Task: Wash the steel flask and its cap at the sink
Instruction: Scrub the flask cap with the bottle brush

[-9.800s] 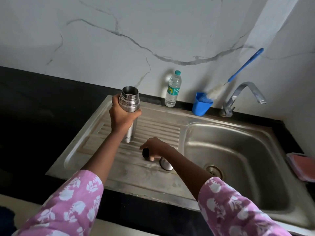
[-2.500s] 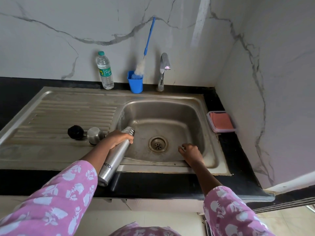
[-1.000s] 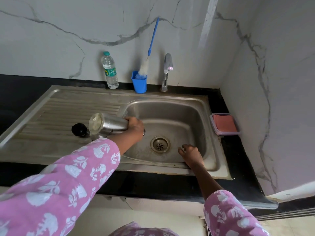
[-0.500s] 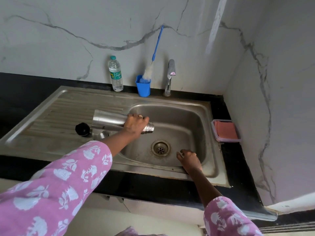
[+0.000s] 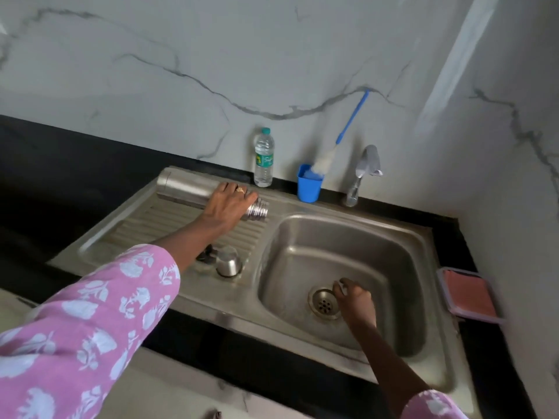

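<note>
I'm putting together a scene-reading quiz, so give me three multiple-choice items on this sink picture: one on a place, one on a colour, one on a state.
1. Where is the steel cap?
A. on the drainboard
B. down in the basin
C. screwed onto the flask

2. What colour is the cup that holds the brush?
A. red
B. blue
C. green

3. How is the steel flask oriented?
A. upright
B. on its side
C. mouth straight down

Answers:
1. A: the cap sits on the ribbed drainboard, apart from the flask.
2. B: the cup by the wall is plainly blue.
3. B: the left hand grips it lying sideways, its open mouth pointing toward the basin side.
</note>
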